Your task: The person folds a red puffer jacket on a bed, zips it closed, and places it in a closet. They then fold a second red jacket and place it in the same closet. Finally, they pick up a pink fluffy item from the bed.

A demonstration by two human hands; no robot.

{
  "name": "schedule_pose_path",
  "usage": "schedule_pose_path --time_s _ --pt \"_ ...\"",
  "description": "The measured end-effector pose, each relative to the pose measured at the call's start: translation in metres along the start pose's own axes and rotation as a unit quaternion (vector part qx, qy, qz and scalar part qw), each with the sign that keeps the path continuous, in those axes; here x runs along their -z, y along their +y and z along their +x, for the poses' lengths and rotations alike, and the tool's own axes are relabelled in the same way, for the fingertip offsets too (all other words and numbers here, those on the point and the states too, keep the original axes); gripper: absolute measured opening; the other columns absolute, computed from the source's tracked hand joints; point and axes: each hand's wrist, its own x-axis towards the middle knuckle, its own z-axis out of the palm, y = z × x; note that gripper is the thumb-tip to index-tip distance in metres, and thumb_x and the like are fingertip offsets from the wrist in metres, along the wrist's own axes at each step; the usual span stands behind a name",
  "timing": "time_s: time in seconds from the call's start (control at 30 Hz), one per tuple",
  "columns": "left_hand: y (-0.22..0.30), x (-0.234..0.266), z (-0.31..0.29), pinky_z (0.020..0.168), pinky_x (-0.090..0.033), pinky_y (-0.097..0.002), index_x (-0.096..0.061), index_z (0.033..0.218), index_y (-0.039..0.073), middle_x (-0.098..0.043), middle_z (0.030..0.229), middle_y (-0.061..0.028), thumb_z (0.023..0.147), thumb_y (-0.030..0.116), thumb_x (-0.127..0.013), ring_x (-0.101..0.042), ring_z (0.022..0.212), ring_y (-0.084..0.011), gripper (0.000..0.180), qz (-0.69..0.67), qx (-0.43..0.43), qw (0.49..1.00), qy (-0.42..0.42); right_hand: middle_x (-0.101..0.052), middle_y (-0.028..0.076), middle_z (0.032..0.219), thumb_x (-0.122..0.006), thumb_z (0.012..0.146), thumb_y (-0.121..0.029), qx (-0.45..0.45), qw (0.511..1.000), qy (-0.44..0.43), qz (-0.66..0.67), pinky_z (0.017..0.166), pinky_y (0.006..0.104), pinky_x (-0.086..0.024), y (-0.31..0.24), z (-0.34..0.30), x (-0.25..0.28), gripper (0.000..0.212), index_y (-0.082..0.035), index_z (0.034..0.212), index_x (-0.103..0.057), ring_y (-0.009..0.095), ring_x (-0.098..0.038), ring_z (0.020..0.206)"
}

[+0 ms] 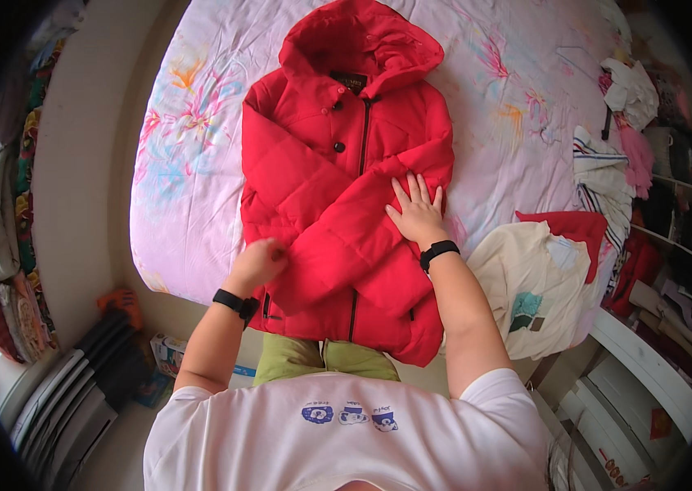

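Red jacket, lengthwise away, hood (farthest)

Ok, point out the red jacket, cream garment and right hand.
Red jacket [338,233], head view: a crossed sleeve.
Cream garment [511,274], head view: plain fabric.
Right hand [421,218], head view: back of hand.

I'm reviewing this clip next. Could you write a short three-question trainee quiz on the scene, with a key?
1. Which hand is spread flat on the red hooded puffer jacket?
2. True or false: the hood lies at the near end of the jacket.
3. What lies beside the jacket, to its right?
A) a yellow pillow
B) a cream top with a teal patch on it
C) a pair of blue jeans

Key:
1. The right hand, with its fingers apart.
2. False; the hood is at the far end.
3. B
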Motion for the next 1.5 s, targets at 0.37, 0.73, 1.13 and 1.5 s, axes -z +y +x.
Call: schedule_pose_path --time_s 0.37,0.73,1.13,1.5 --pt "0.071 0.166 0.228 0.094 -0.044 -0.0416 -0.060 0.114 -0.002 -0.058 0.117 -0.0247 0.082 0.040 -0.067 -0.056 0.109 -0.0387 0.053 -0.150 -0.035 0.877 0.456 -0.014 0.012 0.156 -0.050 0.089 -0.052 -0.050 0.998 -0.042 0.016 0.113 0.0581 -0.006 0.001 0.020 -0.010 0.069 -0.025 0.148 -0.028 0.027 -0.011 0.145" --pt "0.058 0.152 0.230 0.091 -0.045 -0.0361 -0.065 0.095 0.001 -0.058 0.112 -0.0145 0.071 0.007 -0.063 -0.054 0.108 -0.0314 0.025 -0.024 -0.214 0.859 0.465 -0.018 0.011 0.155 -0.052 0.089 -0.048 -0.054 0.997 -0.012 0.052 0.113 0.0586 -0.003 0.004 0.026 -0.018 0.066 -0.024 0.147 -0.030 0.027 -0.010 0.145" --pt "0.137 0.208 0.299 0.094 -0.045 -0.0382 -0.050 0.131 0.010 -0.057 0.125 -0.0135 0.078 0.031 -0.068 -0.055 0.112 -0.0335 0.059 0.170 -0.154 0.900 0.370 -0.022 0.009 0.154 -0.052 0.089 -0.049 -0.069 0.996 -0.010 0.052 0.113 0.0597 -0.006 0.005 0.033 -0.023 0.062 -0.027 0.144 -0.037 0.026 -0.013 0.144" --pt "0.055 0.195 0.228 0.079 -0.047 -0.0332 -0.069 0.099 0.008 -0.059 0.093 -0.0059 0.077 0.009 -0.063 -0.059 0.091 -0.0237 0.023 0.124 -0.319 0.917 0.204 -0.022 0.008 0.154 -0.054 0.087 -0.051 -0.069 0.995 0.000 0.074 0.113 0.0601 -0.005 0.007 0.034 -0.022 0.062 -0.029 0.143 -0.038 0.025 -0.013 0.144"
